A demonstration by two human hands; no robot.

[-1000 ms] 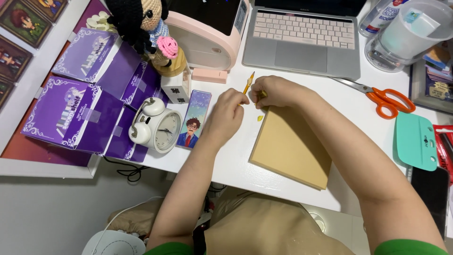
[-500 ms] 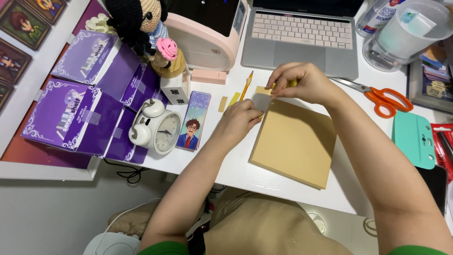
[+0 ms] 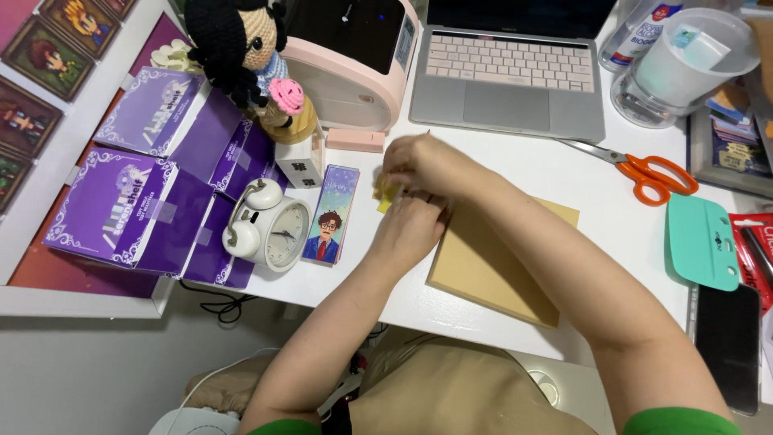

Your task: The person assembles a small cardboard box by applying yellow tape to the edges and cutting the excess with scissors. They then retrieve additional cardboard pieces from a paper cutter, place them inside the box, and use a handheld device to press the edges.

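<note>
My left hand (image 3: 409, 229) and my right hand (image 3: 419, 165) are pressed together over the white desk (image 3: 555, 173), left of a tan cardboard sheet (image 3: 491, 270). Small yellow scraps (image 3: 385, 193) show between the fingers; both hands pinch them, though how much each one grips is partly hidden. The right hand lies above the left and covers its fingertips. A narrow illustrated bookmark card (image 3: 330, 213) lies just left of the hands.
A white alarm clock (image 3: 270, 229), purple boxes (image 3: 133, 209), a crochet doll (image 3: 241, 48), a pink machine (image 3: 354, 56), a laptop (image 3: 511, 72), orange scissors (image 3: 644, 173), a teal scraper (image 3: 700, 242), a plastic jar (image 3: 684, 60) and a phone (image 3: 729, 346) surround the desk.
Both hands have moved left, off the cardboard's top edge, and closed together around the yellow scraps. The yellow strip that lay by the cardboard is gone from the desk.
</note>
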